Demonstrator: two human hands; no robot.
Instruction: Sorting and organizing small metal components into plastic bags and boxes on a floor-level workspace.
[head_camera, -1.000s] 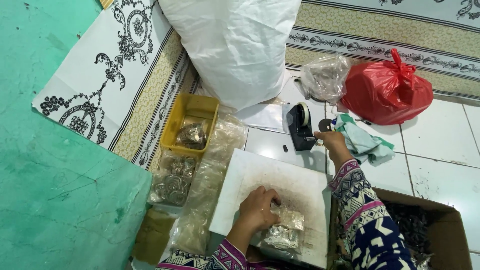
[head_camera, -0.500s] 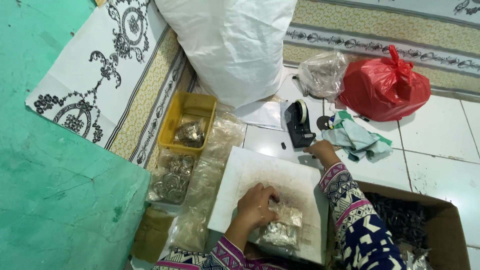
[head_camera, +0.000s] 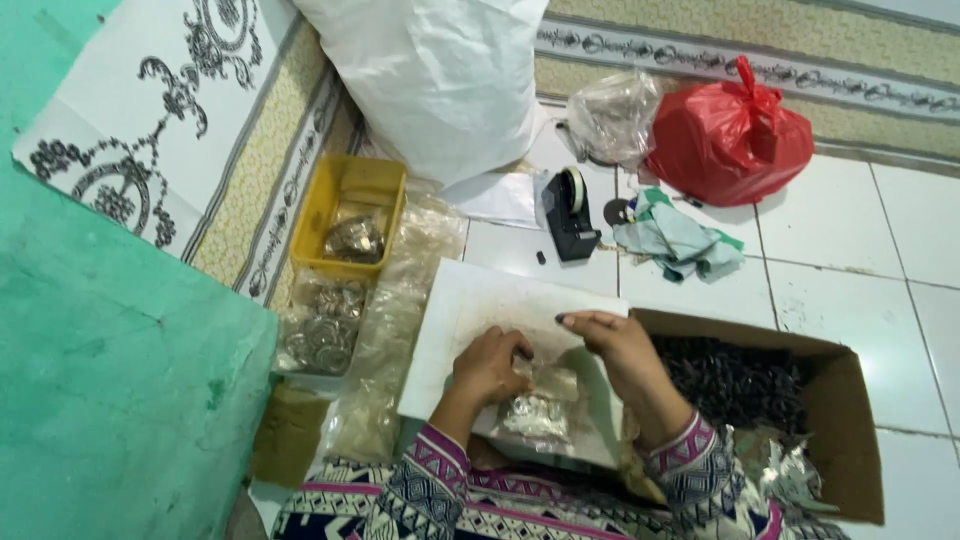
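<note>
White tiled floor (head_camera: 850, 300), patterned mat (head_camera: 250, 200), white board (head_camera: 480, 310) under both hands.

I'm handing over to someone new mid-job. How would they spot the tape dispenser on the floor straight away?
Start at the big white sack at the top of the view and drop to the white floor tiles just below its right corner. The tape dispenser sits there, left of a crumpled pale green cloth and the red bag. It is the only solid black thing among soft bags.

Cardboard box (head_camera: 840, 400) right of board (head_camera: 480, 310)
</note>
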